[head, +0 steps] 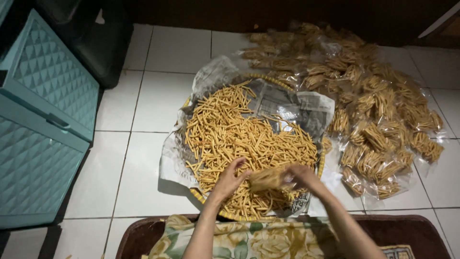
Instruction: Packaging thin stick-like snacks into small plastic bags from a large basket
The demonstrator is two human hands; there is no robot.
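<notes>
A round woven tray (320,164) lined with newspaper (306,108) holds a heap of thin golden snack sticks (225,132). Over its near edge my right hand (301,175) holds a small clear plastic bag (268,179) partly filled with sticks. My left hand (231,178) is at the bag's left end, fingers pinched on its mouth or on sticks there; which, I cannot tell. Both forearms reach in from the bottom of the view.
Many filled clear bags of sticks (373,110) lie piled on the white tiled floor to the right and behind the tray. A teal plastic drawer cabinet (43,120) stands at the left. A floral cloth (249,237) covers my lap on a brown mat.
</notes>
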